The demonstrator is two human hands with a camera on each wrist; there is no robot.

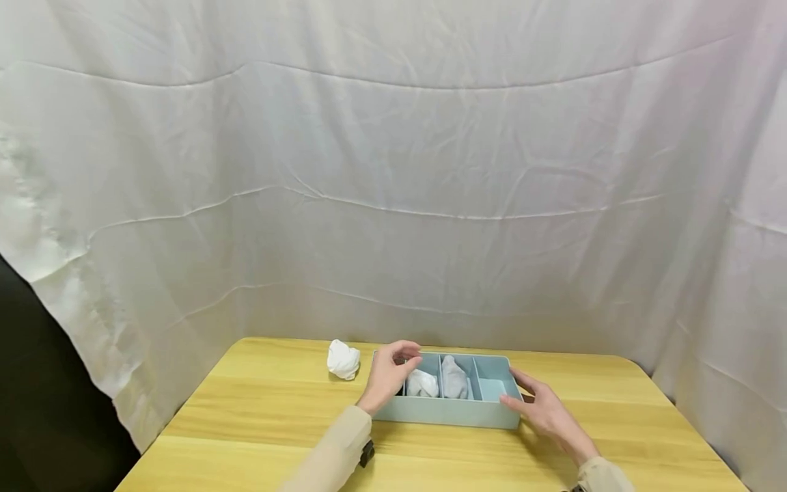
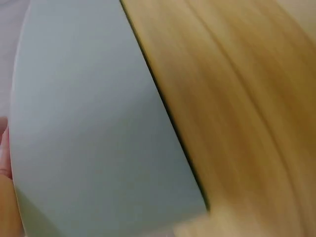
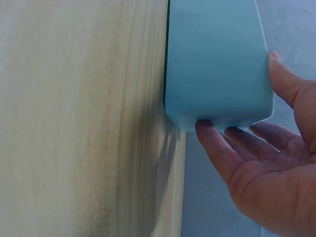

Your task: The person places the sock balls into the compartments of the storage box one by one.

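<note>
A light blue divided box [image 1: 451, 412] stands on the wooden table [image 1: 258, 417]. Two of its compartments each hold a white rolled cloth [image 1: 422, 383] [image 1: 454, 377]; the right compartment [image 1: 492, 389] is bare. My left hand [image 1: 410, 357] curls over the box's left end, hiding that compartment. In the left wrist view the box wall [image 2: 89, 123] fills the blurred frame, with a fingertip [image 2: 4, 148] at its edge. My right hand [image 1: 522, 393] lies with straight fingers against the right end. Its fingers [image 3: 217, 148] touch the box [image 3: 215, 59] there, the thumb along the side.
A white balled cloth [image 1: 343, 359] lies on the table left of the box, near the back edge. A white sheet [image 1: 393, 205] hangs close behind and around the table. Bare wood stretches in front of the box and to both sides.
</note>
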